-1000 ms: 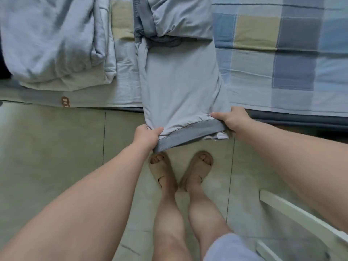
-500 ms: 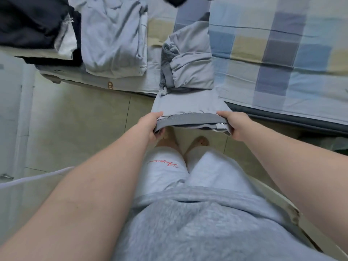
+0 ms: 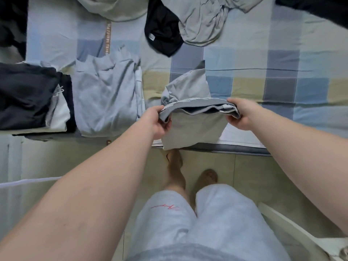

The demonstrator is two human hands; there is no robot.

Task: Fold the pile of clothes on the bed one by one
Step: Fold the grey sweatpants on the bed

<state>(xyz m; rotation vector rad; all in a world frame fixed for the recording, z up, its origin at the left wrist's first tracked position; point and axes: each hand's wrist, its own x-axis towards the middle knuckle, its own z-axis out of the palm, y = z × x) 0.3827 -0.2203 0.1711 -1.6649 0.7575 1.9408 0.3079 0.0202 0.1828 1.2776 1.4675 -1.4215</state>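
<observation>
Folding step: the left hand (image 3: 159, 122) and right hand (image 3: 239, 114) each pinch one end of the banded edge of the grey garment (image 3: 195, 127). The garment hangs doubled at the near edge of the bed (image 3: 282, 87), its far part bunched on the checked cover. The fold likely comes out best if both ends travel forward level, are laid down, then smoothed, since the bunched cloth may cause lumps. A folded grey stack (image 3: 105, 98) and a dark stack (image 3: 24, 95) lie to the left, near the landing spot; a black garment (image 3: 162, 29) and a crumpled pale one (image 3: 203, 21) wait farther back.
</observation>
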